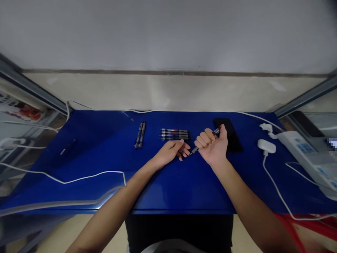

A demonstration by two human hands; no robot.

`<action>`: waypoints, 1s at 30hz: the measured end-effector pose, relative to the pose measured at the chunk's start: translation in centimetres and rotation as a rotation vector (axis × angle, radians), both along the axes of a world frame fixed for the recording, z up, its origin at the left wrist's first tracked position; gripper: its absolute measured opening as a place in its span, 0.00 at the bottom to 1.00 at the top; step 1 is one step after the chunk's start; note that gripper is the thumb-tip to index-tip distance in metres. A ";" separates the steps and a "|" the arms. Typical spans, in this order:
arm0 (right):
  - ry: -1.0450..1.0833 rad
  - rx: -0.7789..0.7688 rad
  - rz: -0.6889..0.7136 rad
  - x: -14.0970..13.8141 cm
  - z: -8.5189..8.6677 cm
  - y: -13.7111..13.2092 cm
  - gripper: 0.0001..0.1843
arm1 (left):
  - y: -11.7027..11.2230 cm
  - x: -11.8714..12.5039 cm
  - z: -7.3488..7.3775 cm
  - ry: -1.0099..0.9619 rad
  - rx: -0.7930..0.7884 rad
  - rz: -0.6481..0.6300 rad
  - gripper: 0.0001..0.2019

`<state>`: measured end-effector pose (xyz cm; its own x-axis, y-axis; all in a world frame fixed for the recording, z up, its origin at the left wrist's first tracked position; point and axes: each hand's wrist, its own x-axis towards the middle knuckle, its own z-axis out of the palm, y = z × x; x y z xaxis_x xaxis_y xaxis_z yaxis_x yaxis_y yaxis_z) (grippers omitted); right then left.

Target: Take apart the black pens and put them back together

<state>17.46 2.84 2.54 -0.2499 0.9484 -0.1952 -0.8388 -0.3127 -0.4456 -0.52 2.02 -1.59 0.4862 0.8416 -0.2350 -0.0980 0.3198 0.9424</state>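
Observation:
My right hand (212,146) is closed round a pen (195,150) above the blue table (105,165), palm turned up, with the pen's tip pointing left and its far end sticking out by the thumb. My left hand (172,151) rests beside it with fingers curled, its fingertips right at the pen's tip; whether they pinch the tip I cannot tell. Just behind the hands lies a row of several pens (175,134) side by side. Two more pens (140,135) lie together further left.
A black phone (231,138) lies behind my right hand. A white charger case (266,146) with its cable sits at right, near a white device with blue buttons (305,154). A white cable (79,177) loops over the left side. A small dark pen (67,146) lies far left.

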 end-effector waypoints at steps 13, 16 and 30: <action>0.006 -0.030 -0.023 -0.2 0.2 -0.1 0.30 | -0.1 0.0 0.0 -0.003 0.004 -0.001 0.27; -0.013 -0.020 0.005 -0.1 0.2 0.0 0.30 | -0.1 0.0 0.0 -0.001 0.002 0.001 0.27; -0.061 -0.008 0.004 0.1 0.0 0.2 0.32 | -0.1 0.0 0.0 0.002 0.005 -0.003 0.27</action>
